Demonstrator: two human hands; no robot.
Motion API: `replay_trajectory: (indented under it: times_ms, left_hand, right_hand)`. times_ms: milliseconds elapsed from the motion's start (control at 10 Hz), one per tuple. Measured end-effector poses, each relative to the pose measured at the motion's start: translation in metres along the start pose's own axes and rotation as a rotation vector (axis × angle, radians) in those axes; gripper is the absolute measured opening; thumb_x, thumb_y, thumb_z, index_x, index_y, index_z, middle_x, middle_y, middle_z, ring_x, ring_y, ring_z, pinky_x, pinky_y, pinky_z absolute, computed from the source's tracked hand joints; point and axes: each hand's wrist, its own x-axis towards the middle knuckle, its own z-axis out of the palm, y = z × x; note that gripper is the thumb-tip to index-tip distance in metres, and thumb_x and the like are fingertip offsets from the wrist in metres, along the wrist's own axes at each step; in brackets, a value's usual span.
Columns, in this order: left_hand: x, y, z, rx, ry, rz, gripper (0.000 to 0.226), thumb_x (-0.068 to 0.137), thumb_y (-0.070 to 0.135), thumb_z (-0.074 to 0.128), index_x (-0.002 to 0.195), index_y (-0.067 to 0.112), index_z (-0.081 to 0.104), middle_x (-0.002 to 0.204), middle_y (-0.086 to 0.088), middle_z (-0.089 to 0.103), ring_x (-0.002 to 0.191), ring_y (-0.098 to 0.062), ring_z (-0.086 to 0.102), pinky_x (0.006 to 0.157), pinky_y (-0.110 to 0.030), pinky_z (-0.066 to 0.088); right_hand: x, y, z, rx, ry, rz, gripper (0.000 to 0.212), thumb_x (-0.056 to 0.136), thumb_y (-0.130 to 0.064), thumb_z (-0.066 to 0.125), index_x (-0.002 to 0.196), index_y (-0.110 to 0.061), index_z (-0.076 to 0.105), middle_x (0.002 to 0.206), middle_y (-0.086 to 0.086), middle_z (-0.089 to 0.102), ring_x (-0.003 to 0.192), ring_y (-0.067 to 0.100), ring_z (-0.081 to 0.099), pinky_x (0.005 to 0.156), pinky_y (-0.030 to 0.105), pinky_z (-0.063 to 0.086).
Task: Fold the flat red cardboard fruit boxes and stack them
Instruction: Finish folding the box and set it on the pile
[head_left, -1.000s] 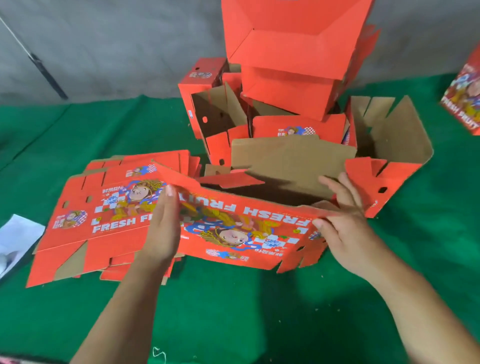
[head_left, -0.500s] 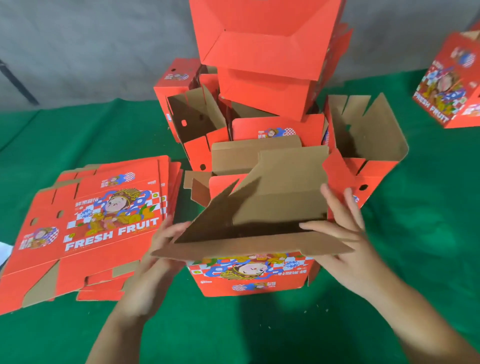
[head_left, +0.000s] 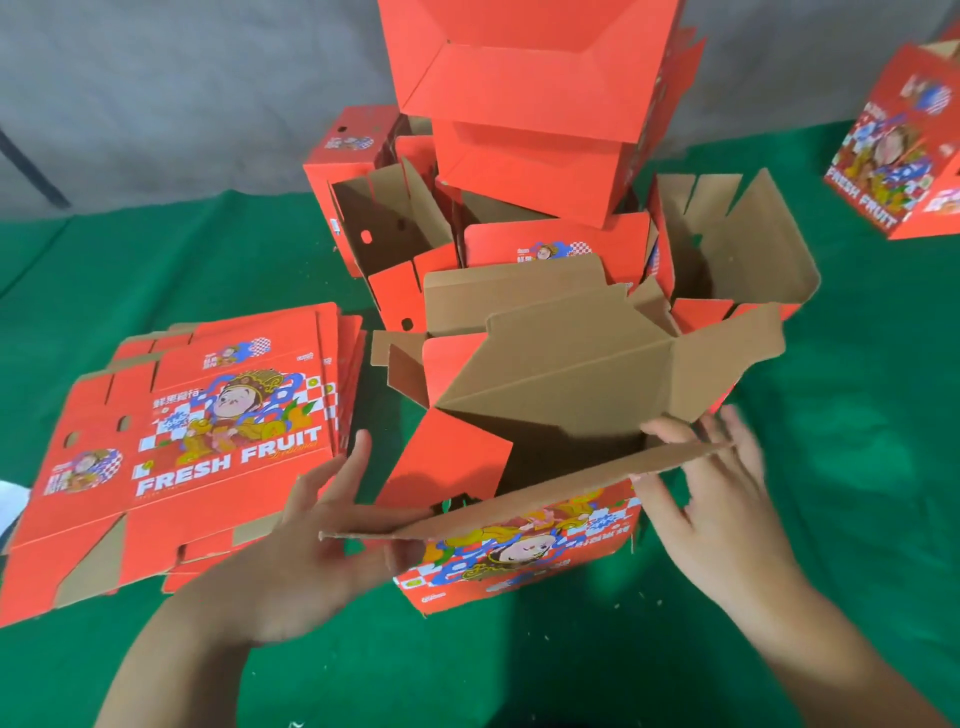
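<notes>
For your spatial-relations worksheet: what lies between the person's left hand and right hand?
In the head view, the half-folded red fruit box sits between the left hand and right hand, its near brown flap spanning from one to the other.

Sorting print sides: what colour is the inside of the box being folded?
Plain brown, seen in the head view: the half-folded red cardboard fruit box is printed outside only.

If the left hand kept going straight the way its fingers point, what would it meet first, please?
Probably the red flap of the box being folded: the left hand points up-right toward it, though depth is unclear.
</notes>
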Motion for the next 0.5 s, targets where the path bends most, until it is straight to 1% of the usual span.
replay_trajectory:
  times_ms: [100,200,300,400,500]
  left_hand:
    - [-0.01,0.015,0.0,0.146,-0.052,0.011,0.058,0.085,0.08,0.055,0.14,0.066,0.046,0.162,0.035,-0.013,0.155,0.001,-0.012,0.127,-0.044,0.017]
    - [-0.018,0.011,0.0,0.283,-0.122,0.017,0.062,0.07,0.099,0.035,0.128,0.091,0.013,0.146,0.042,-0.046,0.149,0.004,-0.024,0.123,-0.046,0.016]
    - [-0.017,-0.01,0.004,0.47,-0.014,-0.056,0.084,0.077,0.091,0.03,0.138,0.076,-0.025,0.154,0.026,-0.046,0.157,-0.022,-0.009,0.125,-0.054,0.017]
    - [-0.009,-0.023,0.014,0.463,0.124,-0.005,0.1,0.076,0.093,0.026,0.155,0.054,-0.022,0.154,0.027,0.012,0.138,-0.016,0.021,0.119,-0.044,0.027]
    - [0.002,-0.023,0.028,0.131,0.206,0.136,0.064,0.075,0.096,0.04,0.131,0.066,0.045,0.12,0.038,0.04,0.118,-0.003,0.037,0.101,-0.031,0.037]
  right_hand:
    - [-0.004,-0.003,-0.009,0.116,-0.071,0.045,0.041,0.084,-0.06,0.042,0.123,-0.046,0.046,0.1,-0.019,0.058,0.067,0.009,0.048,0.061,0.039,0.043]
    - [-0.013,0.001,-0.016,0.179,-0.057,-0.006,0.035,0.082,-0.058,0.046,0.115,-0.044,0.048,0.096,-0.02,0.059,0.058,0.009,0.049,0.058,0.04,0.047]
    - [-0.019,0.002,-0.02,0.261,-0.04,-0.081,0.022,0.084,-0.054,0.053,0.102,-0.04,0.055,0.088,-0.024,0.062,0.062,0.001,0.057,0.058,0.017,0.044]
    - [-0.02,0.003,-0.021,0.389,0.049,-0.04,0.019,0.092,-0.054,0.047,0.098,-0.049,0.064,0.09,-0.03,0.069,0.08,-0.013,0.064,0.066,0.009,0.045]
    - [-0.019,0.004,-0.016,0.429,0.125,0.029,0.036,0.098,-0.066,0.038,0.09,-0.045,0.066,0.089,-0.016,0.069,0.081,0.002,0.064,0.071,0.031,0.048]
